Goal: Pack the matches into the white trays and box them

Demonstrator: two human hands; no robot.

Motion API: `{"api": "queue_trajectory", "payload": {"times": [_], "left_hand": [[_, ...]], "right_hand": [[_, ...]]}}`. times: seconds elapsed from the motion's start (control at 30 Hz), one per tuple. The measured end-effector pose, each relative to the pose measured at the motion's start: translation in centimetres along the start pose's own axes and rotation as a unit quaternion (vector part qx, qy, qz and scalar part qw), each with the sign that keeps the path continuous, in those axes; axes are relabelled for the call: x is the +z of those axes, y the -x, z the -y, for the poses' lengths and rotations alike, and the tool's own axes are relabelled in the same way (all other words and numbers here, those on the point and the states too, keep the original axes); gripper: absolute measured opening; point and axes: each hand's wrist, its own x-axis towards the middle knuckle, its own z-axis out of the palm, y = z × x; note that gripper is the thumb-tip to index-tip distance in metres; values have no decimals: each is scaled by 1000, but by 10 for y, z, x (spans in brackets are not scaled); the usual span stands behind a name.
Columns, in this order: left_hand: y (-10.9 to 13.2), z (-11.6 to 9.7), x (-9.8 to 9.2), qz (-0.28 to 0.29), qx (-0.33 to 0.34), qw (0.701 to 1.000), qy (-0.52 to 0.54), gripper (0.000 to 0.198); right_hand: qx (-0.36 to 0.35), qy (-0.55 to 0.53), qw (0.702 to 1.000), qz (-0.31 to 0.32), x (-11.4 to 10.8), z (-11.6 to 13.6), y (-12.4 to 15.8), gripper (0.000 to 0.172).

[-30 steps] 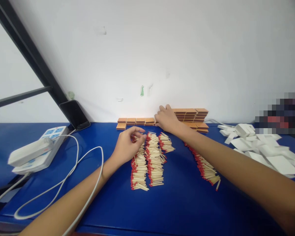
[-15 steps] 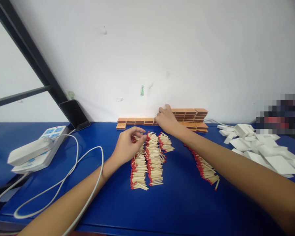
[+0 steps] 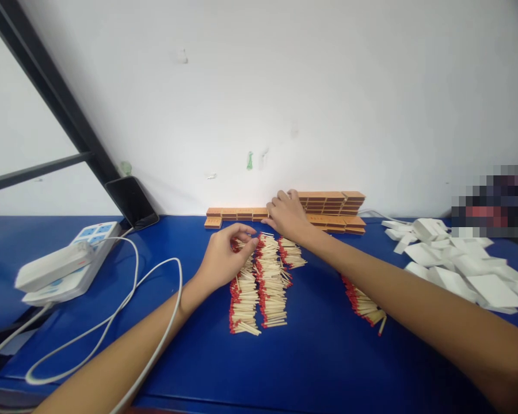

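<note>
My left hand (image 3: 227,256) hovers over the top of the left-hand column of matches (image 3: 244,305), its fingers curved and a gap between thumb and forefinger. Nothing shows in it. At the back, my right hand (image 3: 288,217) is on the low row of orange matchboxes (image 3: 237,213), thumb on the front side and bent fingers over the top. It appears to grip a matchbox there, mostly hidden by the hand. Right of it rises a taller stack of matchboxes (image 3: 323,201). More red-tipped matches lie in a middle column (image 3: 273,287) and a short pile (image 3: 291,253).
Another row of matches (image 3: 365,302) lies partly under my right forearm. White paper trays (image 3: 461,259) are heaped at the right. A power strip (image 3: 86,253) with a white cable, and a phone (image 3: 132,201), are on the left. The wall stands behind the matchboxes.
My right hand has moved slightly down and left along the matchboxes, and its fingers have come lower. My left hand has hardly moved.
</note>
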Motion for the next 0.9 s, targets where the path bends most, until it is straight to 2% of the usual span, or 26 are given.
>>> {"api": "queue_trajectory", "payload": {"times": [0.17,0.3,0.43,0.5,0.6,0.67,0.73,0.8,0.9], "left_hand": [[0,1,0,0,2,1000,-4,19],[0,0,0,-2,7,1000,-3,19],[0,0,0,-5,20,1000,-9,19],[1,-1,0,-6,33,999,-19,17],[1,-2,1,-19,58,997,-39,23],[2,-3,2,-37,71,995,-53,27],[3,-4,2,-48,83,993,-65,27],[4,-4,3,-49,97,991,-72,18],[5,-5,4,-45,107,990,-82,8]], "right_hand": [[13,-20,1000,-10,0,8,-7,29],[15,-39,999,-19,-17,-4,-1,34],[42,-110,992,-47,-41,-44,24,26],[67,-185,980,-22,-46,-71,45,23],[106,-256,961,19,-39,-112,85,19],[138,-237,961,17,-30,-137,111,21],[180,-204,962,33,-24,-157,133,29],[204,-199,957,61,-21,-171,145,29],[193,-216,953,83,-23,-172,146,22]]}}
